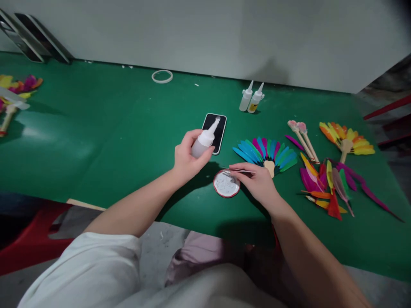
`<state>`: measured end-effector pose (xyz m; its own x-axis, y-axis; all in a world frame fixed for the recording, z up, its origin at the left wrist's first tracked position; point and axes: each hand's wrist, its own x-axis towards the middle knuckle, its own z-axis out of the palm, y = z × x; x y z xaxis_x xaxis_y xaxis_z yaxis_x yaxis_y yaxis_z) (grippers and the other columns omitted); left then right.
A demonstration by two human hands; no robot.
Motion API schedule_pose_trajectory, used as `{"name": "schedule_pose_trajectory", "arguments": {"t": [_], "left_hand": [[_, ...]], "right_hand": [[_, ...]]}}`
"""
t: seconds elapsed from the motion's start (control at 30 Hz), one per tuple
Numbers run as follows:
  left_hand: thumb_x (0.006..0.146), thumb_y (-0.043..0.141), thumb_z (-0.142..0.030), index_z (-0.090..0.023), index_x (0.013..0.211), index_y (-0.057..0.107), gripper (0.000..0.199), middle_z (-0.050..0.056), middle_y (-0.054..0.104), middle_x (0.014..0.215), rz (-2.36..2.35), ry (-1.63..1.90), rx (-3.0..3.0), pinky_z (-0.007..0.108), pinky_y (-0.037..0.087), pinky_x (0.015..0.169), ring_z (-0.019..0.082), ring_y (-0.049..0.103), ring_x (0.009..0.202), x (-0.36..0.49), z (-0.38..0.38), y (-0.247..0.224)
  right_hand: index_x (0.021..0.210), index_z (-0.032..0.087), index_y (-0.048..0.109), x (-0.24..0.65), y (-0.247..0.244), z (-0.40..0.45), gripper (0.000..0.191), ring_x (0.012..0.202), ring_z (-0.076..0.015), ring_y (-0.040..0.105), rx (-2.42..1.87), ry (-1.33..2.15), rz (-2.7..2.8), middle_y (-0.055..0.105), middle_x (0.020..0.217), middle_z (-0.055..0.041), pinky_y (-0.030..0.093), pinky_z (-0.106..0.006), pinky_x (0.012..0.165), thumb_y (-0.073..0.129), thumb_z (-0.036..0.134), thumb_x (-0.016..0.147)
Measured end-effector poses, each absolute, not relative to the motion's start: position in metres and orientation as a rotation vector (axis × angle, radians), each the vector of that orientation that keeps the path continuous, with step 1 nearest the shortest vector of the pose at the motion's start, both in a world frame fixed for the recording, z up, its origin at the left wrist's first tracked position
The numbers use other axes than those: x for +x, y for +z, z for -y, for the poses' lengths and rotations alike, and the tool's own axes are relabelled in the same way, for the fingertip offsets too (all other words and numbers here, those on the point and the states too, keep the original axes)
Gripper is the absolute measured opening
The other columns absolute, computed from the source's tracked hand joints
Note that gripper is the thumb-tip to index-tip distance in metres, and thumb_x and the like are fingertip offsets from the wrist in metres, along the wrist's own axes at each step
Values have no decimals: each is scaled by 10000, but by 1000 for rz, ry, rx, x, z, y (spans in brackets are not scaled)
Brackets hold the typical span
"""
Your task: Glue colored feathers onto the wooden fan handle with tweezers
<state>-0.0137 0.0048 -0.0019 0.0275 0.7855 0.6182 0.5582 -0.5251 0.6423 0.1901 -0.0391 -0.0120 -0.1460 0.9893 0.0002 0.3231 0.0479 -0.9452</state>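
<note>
Squeeze bottle (203, 142) has its base hidden by the left hand (189, 158).

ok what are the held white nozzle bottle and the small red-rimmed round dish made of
Held white nozzle bottle: probably plastic, with a dull, cloudy, translucent-looking body. Small red-rimmed round dish: perhaps painted metal, judging by its thin rim and lid-like shape, though plastic is possible.

the person's left hand (192, 156) is raised, fingers curled in a grip, thumb reaching forward. the right hand (258, 182), palm turned inward, pinches with its fingertips. both bare forearms (138, 201) angle in toward each other.
</note>
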Motion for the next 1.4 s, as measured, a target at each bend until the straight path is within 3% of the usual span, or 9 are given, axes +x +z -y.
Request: {"name": "schedule_pose_trajectory", "arguments": {"t": [0.47, 0.9, 1.4], "left_hand": [[764, 621, -377, -186, 1010, 547, 320, 15, 674, 928, -1369, 1376, 2097, 195, 454, 608, 103, 610, 719, -14, -9, 1], [774, 602, -424, -192, 1030, 538, 351, 24, 667, 943, -1370, 1313, 2117, 215, 462, 633, 118, 618, 749, -13, -8, 0], [764, 634, -322, -178, 1017, 544, 304, 8, 692, 912, -1307, 1379, 2194, 173, 461, 592, 91, 629, 698, -12, -8, 0]], "right_hand": [[861, 264, 744, 192, -12, 46, 136, 817, -190, 687, -1281, 815, 1955, 747, 896, -11, 549, -331, 769, 614, 269, 820], [882, 269, 740, 192, -16, 45, 145, 823, -189, 689, -1278, 761, 2014, 747, 902, -5, 547, -321, 766, 606, 272, 827], [858, 255, 746, 193, -4, 46, 127, 801, -183, 689, -1258, 812, 1871, 750, 876, -8, 547, -319, 751, 629, 246, 809]]}}
